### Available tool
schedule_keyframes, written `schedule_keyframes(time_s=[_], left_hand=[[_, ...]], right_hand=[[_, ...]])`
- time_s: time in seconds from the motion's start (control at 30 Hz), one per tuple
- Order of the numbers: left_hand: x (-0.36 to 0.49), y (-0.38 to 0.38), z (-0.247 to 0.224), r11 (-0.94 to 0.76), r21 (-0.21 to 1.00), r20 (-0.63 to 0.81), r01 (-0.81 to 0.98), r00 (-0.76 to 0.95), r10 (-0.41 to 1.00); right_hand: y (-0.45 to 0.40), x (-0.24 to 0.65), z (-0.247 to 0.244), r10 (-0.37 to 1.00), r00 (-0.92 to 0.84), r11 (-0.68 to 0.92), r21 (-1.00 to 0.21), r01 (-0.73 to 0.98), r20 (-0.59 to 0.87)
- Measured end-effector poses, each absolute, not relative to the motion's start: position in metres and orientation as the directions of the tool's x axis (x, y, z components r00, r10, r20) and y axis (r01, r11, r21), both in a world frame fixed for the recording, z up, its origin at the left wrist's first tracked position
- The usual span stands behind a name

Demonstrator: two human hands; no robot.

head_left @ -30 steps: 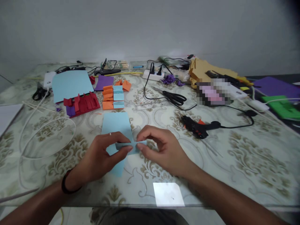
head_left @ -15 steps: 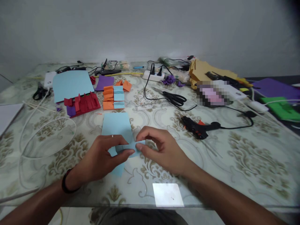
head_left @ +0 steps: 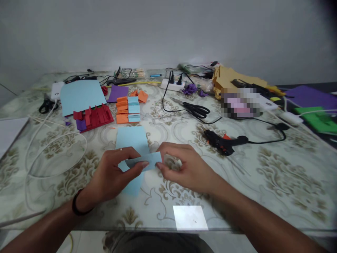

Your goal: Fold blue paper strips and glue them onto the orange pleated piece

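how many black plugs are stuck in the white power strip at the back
2. One black plug is near the middle of the white power strip; the other black plug is nearer its right end. Another could be hidden behind them.

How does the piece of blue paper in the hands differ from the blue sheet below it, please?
The blue strip is smaller; the blue sheet is larger. The strip is raised in the left hand's fingers, whereas the sheet lies on the table. Both are light blue.
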State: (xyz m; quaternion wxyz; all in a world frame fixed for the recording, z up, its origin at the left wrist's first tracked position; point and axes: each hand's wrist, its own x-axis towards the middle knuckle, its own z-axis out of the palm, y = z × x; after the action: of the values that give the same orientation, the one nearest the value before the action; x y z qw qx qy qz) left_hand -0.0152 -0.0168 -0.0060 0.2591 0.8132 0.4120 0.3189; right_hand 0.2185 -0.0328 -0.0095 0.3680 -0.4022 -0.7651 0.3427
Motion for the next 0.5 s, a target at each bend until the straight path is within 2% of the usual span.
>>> schedule_keyframes(time_s=[0.07, 0.2, 0.27, 0.3, 0.37, 0.4, 0.5], left_hand=[[-0.016, -0.015, -0.005, -0.512, 0.689, 0.302, 0.513, 0.439, 0.846], [-0.013, -0.016, -0.009, -0.506, 0.67, 0.244, 0.543, 0.482, 0.841], [-0.011, -0.018, -0.012, -0.537, 0.657, 0.243, 0.529, 0.526, 0.815], [-0.01, -0.02, -0.013, -0.556, 0.651, 0.252, 0.517, 0.544, 0.8], [-0.009, -0.022, -0.014, -0.589, 0.636, 0.276, 0.499, 0.566, 0.777], [-0.009, -0.023, -0.014, -0.599, 0.629, 0.286, 0.496, 0.569, 0.771], [-0.009, -0.021, -0.014, -0.599, 0.623, 0.299, 0.502, 0.555, 0.776]], right_hand=[[-0.025, 0.23, -0.001, 0.849, -0.417, 0.491, -0.778, 0.393, 0.325], [0.006, 0.274, 0.015, 0.889, -0.124, 0.431, -0.712, 0.555, 0.441], [0.028, 0.307, 0.017, 0.875, -0.044, 0.369, -0.605, 0.705, 0.482], [0.039, 0.327, 0.016, 0.866, 0.019, 0.294, -0.54, 0.789, 0.5], [0.057, 0.368, 0.01, 0.883, 0.243, -0.054, -0.427, 0.903, 0.402], [0.065, 0.388, 0.005, 0.868, 0.331, -0.168, -0.409, 0.897, 0.37], [0.079, 0.441, -0.013, 0.827, 0.484, -0.381, -0.349, 0.856, 0.286]])
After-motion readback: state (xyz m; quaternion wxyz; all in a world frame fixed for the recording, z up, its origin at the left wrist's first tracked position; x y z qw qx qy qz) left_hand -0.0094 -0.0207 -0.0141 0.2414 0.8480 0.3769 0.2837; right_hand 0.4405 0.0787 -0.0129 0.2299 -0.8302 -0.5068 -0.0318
